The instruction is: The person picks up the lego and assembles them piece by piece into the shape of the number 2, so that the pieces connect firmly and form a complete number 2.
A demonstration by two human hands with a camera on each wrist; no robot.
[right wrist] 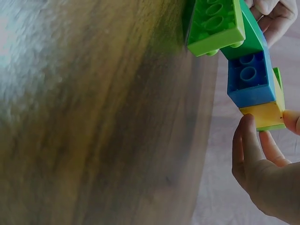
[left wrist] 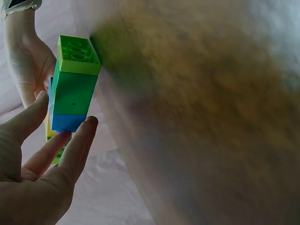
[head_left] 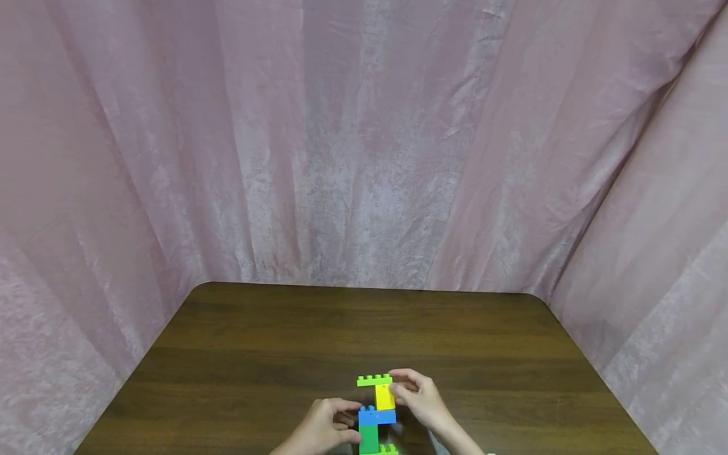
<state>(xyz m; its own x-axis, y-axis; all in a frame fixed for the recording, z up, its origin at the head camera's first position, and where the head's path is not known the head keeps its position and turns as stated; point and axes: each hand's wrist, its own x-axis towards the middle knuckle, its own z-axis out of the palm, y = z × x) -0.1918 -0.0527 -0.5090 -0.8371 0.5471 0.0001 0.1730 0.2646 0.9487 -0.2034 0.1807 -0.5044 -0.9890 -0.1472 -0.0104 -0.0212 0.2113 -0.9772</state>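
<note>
A stack of toy building bricks stands near the table's front edge in the head view. From the top down it has a light green plate [head_left: 374,380], a yellow brick [head_left: 385,398], a blue brick [head_left: 377,417], a dark green brick [head_left: 368,439] and a light green base piece [head_left: 389,450]. My right hand [head_left: 422,401] pinches the yellow brick just under the top plate. On the other side my left hand [head_left: 320,426] holds the lower stack, thumb by the dark green brick and fingertips at the blue one. The base piece is partly cut off by the frame.
The brown wooden table [head_left: 352,328] has rounded far corners. Pink velvety curtains [head_left: 370,145] hang behind it and along both sides.
</note>
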